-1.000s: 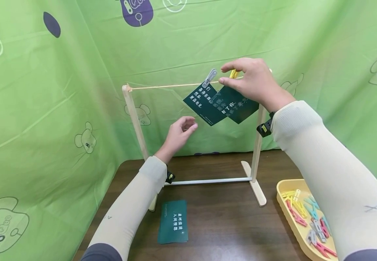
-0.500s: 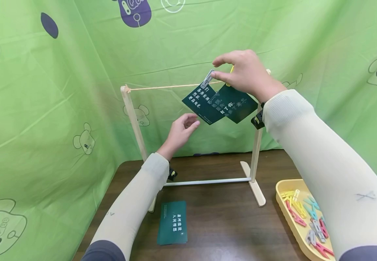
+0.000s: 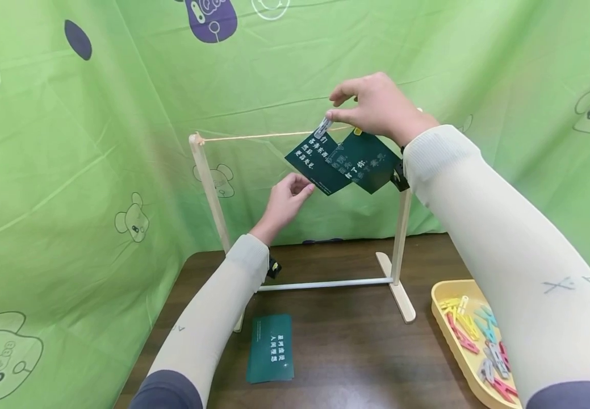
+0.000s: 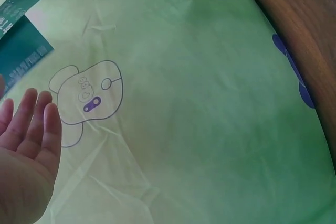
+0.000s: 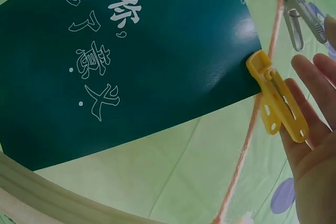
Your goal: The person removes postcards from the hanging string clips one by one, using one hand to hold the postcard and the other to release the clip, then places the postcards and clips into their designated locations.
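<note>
Two dark green cards with white writing hang by their corners and overlap: the left card (image 3: 311, 162) and the right card (image 3: 379, 170). A grey clothespin (image 3: 322, 128) clips the left card to an orange string (image 3: 254, 137). On the right card sits a yellow clothespin (image 5: 278, 100). My right hand (image 3: 376, 105) is up at the grey clothespin, thumb by its top end and fingers apart from the thumb. Below the left card's lower edge, my left hand (image 3: 285, 201) has loosely bent fingers, its thumb tip near the edge. Whether it touches is unclear.
A wooden stand (image 3: 212, 187) with a white lower bar (image 3: 325, 284) carries the string. Several green cards lie stacked (image 3: 270, 347) on the brown table (image 3: 356, 352). At right, a yellow tray (image 3: 450, 335) holds several coloured clothespins. Green cloth (image 3: 274, 74) hangs behind.
My right hand has moved left and slightly up, from the yellow clothespin to the grey one. The left hand has risen slightly rightward, closer to the left card. Both cards still hang.
</note>
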Demonstrator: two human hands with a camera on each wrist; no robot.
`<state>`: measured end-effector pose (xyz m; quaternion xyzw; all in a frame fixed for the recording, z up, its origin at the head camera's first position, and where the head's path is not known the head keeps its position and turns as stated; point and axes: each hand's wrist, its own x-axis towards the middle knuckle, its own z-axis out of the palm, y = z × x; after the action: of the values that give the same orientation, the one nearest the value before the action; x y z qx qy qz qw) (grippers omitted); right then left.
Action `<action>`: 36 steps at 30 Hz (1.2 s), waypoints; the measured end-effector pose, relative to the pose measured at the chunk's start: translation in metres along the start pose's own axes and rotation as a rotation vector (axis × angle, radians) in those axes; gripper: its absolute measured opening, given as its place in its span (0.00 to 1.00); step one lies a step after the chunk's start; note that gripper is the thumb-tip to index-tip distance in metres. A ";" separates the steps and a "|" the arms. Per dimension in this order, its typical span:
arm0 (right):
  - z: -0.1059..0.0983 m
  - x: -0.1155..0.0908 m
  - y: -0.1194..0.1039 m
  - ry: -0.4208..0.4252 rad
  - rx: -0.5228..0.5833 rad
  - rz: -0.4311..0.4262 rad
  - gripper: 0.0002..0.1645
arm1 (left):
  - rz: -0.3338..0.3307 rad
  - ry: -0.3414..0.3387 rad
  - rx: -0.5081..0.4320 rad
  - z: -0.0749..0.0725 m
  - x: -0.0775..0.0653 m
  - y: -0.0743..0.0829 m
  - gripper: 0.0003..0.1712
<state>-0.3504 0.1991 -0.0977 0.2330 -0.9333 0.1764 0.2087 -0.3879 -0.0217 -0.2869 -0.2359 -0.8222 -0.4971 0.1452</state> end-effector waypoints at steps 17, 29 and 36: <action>-0.005 0.015 0.006 -0.154 0.012 0.038 0.40 | -0.048 -0.057 -0.203 0.009 0.011 -0.002 0.15; -0.007 0.015 0.000 -0.205 0.035 0.070 0.40 | -0.053 -0.034 -0.292 0.011 0.010 0.011 0.17; -0.003 0.014 -0.002 -0.230 0.062 0.068 0.37 | -0.059 -0.024 -0.288 0.011 0.009 0.012 0.17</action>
<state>-0.3598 0.1936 -0.0875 0.2261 -0.9525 0.1844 0.0868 -0.3893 -0.0055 -0.2791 -0.2360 -0.7506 -0.6113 0.0853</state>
